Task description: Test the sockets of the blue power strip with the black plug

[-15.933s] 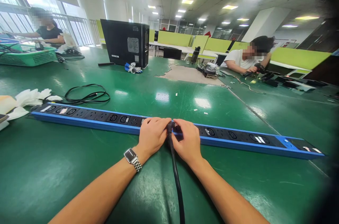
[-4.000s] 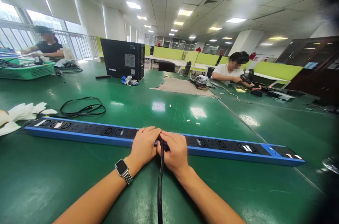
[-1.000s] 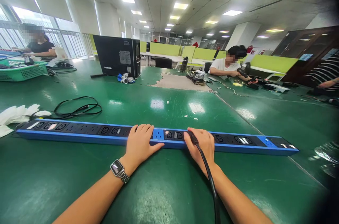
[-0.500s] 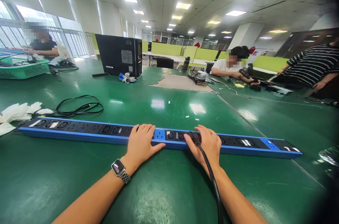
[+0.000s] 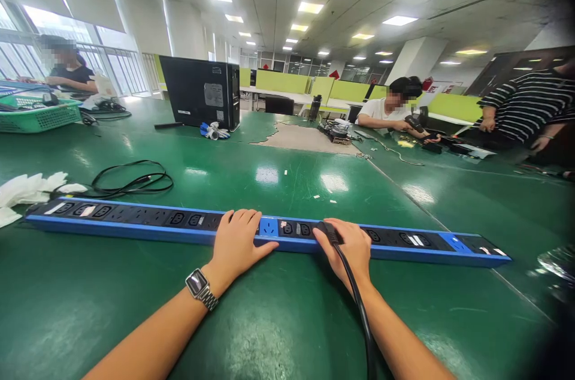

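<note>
A long blue power strip (image 5: pixel 148 217) with black sockets and a few blue ones lies crosswise on the green table. My left hand (image 5: pixel 238 241) grips it left of the middle, fingers over the far side and thumb along the near edge, beside a blue socket (image 5: pixel 269 226). Just right of the middle, my right hand (image 5: pixel 351 248) is closed around a black plug (image 5: pixel 329 232) at the strip's sockets. How far the plug sits in a socket is hidden by my fingers. Its thick black cord (image 5: pixel 362 311) runs down along my right forearm.
Behind the strip's left end lie a coiled black cable (image 5: pixel 130 179) and white gloves (image 5: pixel 33 191). Farther back stand a black computer case (image 5: pixel 197 92), more gloves (image 5: pixel 214 130) and a green basket (image 5: pixel 49 117). Several people are around the table; one handles a power drill (image 5: pixel 415 124).
My right hand's raised fingers have lowered and closed more over the plug. My left hand keeps its hold on the strip. At the right, the striped-shirt person's hand has drawn back.
</note>
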Demonstrator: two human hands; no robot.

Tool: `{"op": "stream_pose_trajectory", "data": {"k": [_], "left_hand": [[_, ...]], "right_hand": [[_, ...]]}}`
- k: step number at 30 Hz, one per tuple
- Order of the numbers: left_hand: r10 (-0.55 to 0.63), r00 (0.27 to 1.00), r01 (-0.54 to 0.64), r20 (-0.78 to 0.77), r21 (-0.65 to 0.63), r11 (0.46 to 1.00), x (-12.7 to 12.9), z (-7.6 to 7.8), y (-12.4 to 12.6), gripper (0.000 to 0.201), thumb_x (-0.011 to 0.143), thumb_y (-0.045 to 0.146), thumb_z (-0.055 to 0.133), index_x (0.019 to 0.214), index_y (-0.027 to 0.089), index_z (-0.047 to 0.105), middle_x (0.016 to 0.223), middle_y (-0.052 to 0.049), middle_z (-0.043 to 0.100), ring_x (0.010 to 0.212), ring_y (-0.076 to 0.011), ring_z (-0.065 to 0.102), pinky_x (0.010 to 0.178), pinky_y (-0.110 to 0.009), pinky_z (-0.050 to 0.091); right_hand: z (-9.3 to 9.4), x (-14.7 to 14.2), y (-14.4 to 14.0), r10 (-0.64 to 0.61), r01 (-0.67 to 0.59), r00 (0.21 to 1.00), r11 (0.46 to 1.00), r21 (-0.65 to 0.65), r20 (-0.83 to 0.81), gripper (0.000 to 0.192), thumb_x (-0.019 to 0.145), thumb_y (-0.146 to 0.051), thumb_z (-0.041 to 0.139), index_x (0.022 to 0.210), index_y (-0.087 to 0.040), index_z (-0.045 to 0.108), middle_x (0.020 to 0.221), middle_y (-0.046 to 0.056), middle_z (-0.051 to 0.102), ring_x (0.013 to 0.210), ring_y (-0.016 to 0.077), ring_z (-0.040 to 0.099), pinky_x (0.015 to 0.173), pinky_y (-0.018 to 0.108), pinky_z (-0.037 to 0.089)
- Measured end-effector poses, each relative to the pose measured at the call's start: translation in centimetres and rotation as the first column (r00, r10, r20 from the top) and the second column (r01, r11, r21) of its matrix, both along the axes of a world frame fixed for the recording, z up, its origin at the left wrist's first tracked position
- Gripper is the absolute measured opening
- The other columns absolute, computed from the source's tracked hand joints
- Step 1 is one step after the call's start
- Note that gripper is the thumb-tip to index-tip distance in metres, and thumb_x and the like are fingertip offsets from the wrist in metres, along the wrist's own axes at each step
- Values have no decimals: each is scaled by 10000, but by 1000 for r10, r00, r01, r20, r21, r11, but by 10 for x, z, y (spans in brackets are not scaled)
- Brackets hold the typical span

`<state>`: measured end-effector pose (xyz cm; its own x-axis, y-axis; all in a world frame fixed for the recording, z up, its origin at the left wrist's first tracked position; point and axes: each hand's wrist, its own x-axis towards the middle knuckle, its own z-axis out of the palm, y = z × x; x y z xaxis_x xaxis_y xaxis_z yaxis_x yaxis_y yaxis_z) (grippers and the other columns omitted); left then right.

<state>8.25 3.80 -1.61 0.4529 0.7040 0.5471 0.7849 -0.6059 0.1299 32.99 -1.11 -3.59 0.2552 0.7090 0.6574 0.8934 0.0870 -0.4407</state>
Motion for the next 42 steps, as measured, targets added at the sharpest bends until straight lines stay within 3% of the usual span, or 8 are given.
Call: {"op": "stream_pose_trajectory", "data": {"k": [19, 22, 25, 30, 32, 35, 38, 42], "left_hand": [[-5, 1000, 6, 11, -5, 1000, 0, 0, 0, 565, 786, 581, 660, 1174, 173, 616, 1175, -124, 673, 1102, -310, 584, 1003, -495, 372], [-5, 1000, 5, 12, -12, 1000, 0, 0, 0, 571, 785, 585, 659, 1174, 169, 615, 1170, -122, 673, 1102, -311, 584, 999, -499, 376], [-14, 1000, 14, 17, -6, 1000, -1, 0, 0, 554, 794, 590, 644, 1169, 183, 621, 1162, -118, 677, 1093, -305, 588, 990, -494, 385], [-7, 1000, 7, 15, 8, 1000, -1, -2, 1, 549, 784, 583, 663, 1169, 194, 622, 1171, -116, 676, 1090, -304, 590, 990, -486, 381], [-12, 999, 11, 37, 10, 1000, -1, -1, 1, 550, 786, 583, 662, 1178, 200, 617, 1175, -113, 676, 1088, -303, 592, 990, -490, 377], [-53, 992, 50, 117, 26, 998, 0, 2, -2, 546, 823, 567, 634, 1225, 200, 588, 1171, -103, 678, 1089, -283, 594, 1029, -503, 339], [-163, 972, 155, 168, 57, 986, 2, 6, -9, 563, 854, 560, 603, 1286, 203, 549, 1172, -91, 679, 1094, -259, 593, 1076, -502, 286], [-345, 930, 335, 126, 89, 938, 8, 10, -18, 506, 882, 529, 577, 1297, 240, 557, 1161, -71, 689, 1084, -238, 599, 1077, -468, 279]], "right_hand": [[4, -1, 0, 22, -21, 998, 1000, 16, -63, 434, 781, -641, 603, 855, -235, 736, 969, 57, 750, 922, 261, 646, 951, 459, 376], [7, 1, 1, 39, -14, 958, 996, 88, -285, 449, 776, -625, 617, 865, -203, 741, 931, 76, 749, 882, 256, 657, 877, 424, 444], [8, 4, 3, 43, 100, 811, 972, 211, -584, 486, 811, -590, 593, 900, -134, 738, 855, 98, 739, 789, 233, 666, 738, 360, 495], [12, 1, 1, 88, 76, 736, 975, 210, -671, 457, 730, -554, 695, 928, -144, 737, 907, 93, 743, 841, 245, 678, 782, 377, 522], [14, -3, -1, 90, 65, 744, 977, 205, -663, 459, 741, -561, 681, 930, -147, 735, 903, 95, 746, 839, 242, 681, 789, 377, 528], [15, -13, -4, 115, -10, 825, 982, 188, -553, 448, 744, -562, 677, 940, -162, 730, 901, 90, 748, 822, 234, 683, 778, 369, 537], [14, -25, -6, 227, -181, 900, 971, 154, -371, 394, 731, -515, 716, 964, -197, 716, 890, 66, 743, 778, 216, 678, 722, 341, 543], [18, -43, -9, 420, -406, 891, 907, 111, -172, 293, 792, -415, 688, 1006, -214, 696, 746, 18, 689, 606, 154, 607, 563, 277, 499]]}}
